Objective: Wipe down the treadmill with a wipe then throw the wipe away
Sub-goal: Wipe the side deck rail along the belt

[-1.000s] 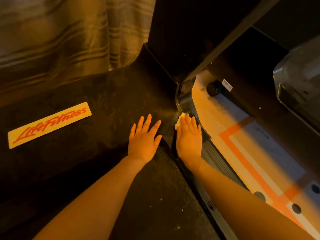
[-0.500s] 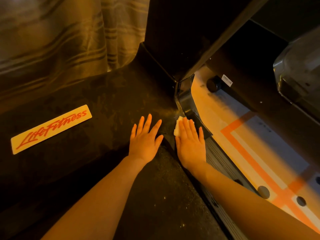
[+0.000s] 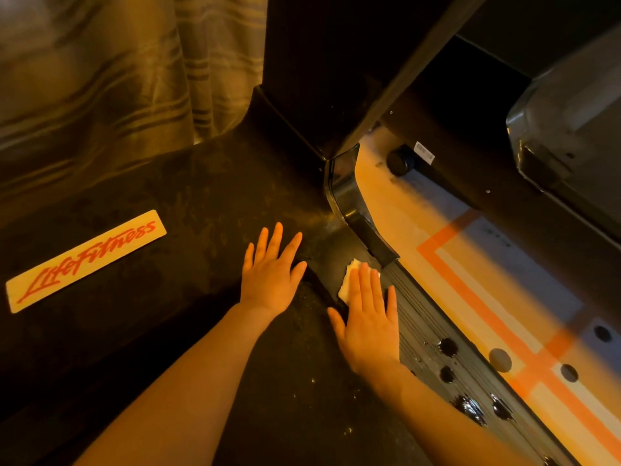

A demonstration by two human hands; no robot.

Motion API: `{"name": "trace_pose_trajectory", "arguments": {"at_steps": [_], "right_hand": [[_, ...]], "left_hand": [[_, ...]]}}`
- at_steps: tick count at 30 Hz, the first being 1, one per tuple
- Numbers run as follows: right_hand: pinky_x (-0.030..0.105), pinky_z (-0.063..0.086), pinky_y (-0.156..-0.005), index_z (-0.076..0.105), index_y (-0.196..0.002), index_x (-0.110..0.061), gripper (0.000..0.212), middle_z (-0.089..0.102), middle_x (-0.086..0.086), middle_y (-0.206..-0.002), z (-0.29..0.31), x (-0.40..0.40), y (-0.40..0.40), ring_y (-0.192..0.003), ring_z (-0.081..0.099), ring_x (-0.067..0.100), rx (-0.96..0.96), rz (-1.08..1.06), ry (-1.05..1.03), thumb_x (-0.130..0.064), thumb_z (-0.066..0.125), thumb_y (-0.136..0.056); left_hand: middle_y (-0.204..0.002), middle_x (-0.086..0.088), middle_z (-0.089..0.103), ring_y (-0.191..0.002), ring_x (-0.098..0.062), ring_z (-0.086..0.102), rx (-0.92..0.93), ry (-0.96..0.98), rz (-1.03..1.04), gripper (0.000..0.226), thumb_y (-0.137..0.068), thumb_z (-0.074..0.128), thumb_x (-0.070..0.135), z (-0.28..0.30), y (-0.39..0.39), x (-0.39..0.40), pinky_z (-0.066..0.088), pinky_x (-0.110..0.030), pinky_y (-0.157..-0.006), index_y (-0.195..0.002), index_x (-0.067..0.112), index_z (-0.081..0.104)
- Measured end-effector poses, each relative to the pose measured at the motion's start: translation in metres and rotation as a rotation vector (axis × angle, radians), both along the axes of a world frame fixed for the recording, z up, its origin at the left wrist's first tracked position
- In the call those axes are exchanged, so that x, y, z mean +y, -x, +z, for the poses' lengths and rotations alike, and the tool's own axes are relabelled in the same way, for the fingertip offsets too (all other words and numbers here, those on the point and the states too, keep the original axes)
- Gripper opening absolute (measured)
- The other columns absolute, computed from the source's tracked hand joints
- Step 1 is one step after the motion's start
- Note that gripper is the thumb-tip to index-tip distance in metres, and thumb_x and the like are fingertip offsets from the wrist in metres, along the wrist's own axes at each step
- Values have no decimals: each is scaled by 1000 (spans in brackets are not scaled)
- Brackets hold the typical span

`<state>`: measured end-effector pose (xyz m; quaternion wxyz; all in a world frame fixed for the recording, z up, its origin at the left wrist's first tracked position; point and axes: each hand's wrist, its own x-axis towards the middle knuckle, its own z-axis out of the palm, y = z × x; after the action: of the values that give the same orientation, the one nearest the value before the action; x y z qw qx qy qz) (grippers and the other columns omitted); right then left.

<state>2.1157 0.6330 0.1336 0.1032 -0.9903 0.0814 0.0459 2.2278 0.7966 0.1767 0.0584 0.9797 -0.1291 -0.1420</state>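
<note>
Right hand (image 3: 368,322) flat, fingers straight and close together, pressing a white wipe (image 3: 349,280) onto the treadmill (image 3: 208,203) side rail (image 3: 433,334), left hand (image 3: 272,275) just beside the wipe, fingers spread flat on the hood, upright post (image 3: 319,72) beyond the wipe, striped floor (image 3: 504,290) past the rail's outer edge

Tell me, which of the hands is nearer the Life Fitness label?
Left. The left hand lies flat just right of the label; the right hand presses the wipe farther right.
</note>
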Motion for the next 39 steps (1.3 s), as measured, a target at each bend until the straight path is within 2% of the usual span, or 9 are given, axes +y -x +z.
{"name": "trace_pose_trajectory", "arguments": {"at_steps": [9, 14, 19, 22, 25, 28, 31, 36, 39], "right_hand": [[47, -10, -121, -17, -153, -13, 90, -15, 9, -164, 13, -9, -7, -151, -16, 26, 58, -138, -18, -72, -3, -88], [52, 7, -122, 3, -157, -6, 90, 2, 15, -165, 8, 4, 9, -152, -1, 31, 26, -148, 6, -70, 13, -95], [53, 9, -118, 21, -156, -6, 84, 16, 16, -163, 3, 15, 38, -151, 13, 34, 10, -91, 61, -66, 20, -97], [54, 12, -117, 25, -154, -6, 81, 20, 16, -162, 2, 11, 44, -150, 17, 34, -4, -79, 79, -64, 22, -97], [53, 10, -120, 19, -155, -6, 84, 16, 17, -163, 2, 4, 35, -151, 11, 34, 2, -102, 96, -66, 17, -97], [53, 4, -123, 6, -156, -7, 87, 7, 16, -165, 6, -4, 14, -152, 2, 32, 19, -175, 81, -68, 7, -94], [52, -5, -122, 2, -158, -8, 92, 1, 13, -166, 11, -13, -4, -152, -6, 30, 34, -225, 46, -70, 0, -90], [52, -5, -122, 1, -158, -8, 95, -1, 13, -166, 16, -11, -2, -152, -8, 30, 48, -211, 13, -72, 1, -89], [52, -8, -121, -1, -157, -11, 90, -3, 12, -165, 16, -1, 13, -152, -8, 31, 68, -98, 34, -72, 6, -91]], "left_hand": [[-167, -2, -10, -152, -27, -14, 66, 26, 47, 57, -105, 22, 52, 8, -1, -10, 0, -49, -123, -157, 38, 5], [-166, -2, -12, -151, -25, -17, -39, 2, -191, 56, -105, 27, 47, 10, 11, -24, -3, -46, -122, -157, 38, 6], [-166, -2, -12, -152, -24, -15, -56, 6, -285, 56, -106, 26, 45, 3, 5, -57, -1, -44, -122, -157, 37, 5], [-165, -4, -17, -151, -25, -18, -40, -39, -323, 58, -106, 23, 46, -4, 3, -68, -4, -44, -122, -157, 37, -4], [-164, -4, -22, -150, -25, -22, -43, -85, -358, 60, -106, 21, 47, -9, 2, -64, -7, -44, -121, -155, 37, -12], [-164, -4, -23, -150, -25, -22, -43, -76, -371, 60, -106, 21, 48, -10, 0, -63, -7, -45, -121, -155, 37, -12], [-164, -4, -23, -150, -24, -23, -34, -73, -380, 61, -106, 22, 48, -10, -1, -62, -8, -44, -121, -155, 38, -11], [-163, -4, -26, -149, -24, -24, 8, -78, -406, 61, -106, 23, 47, -7, -4, -60, -9, -44, -121, -155, 40, -13], [-162, -4, -27, -149, -24, -25, 35, -84, -412, 60, -107, 24, 45, -5, -6, -60, -9, -44, -121, -154, 40, -14]]}}
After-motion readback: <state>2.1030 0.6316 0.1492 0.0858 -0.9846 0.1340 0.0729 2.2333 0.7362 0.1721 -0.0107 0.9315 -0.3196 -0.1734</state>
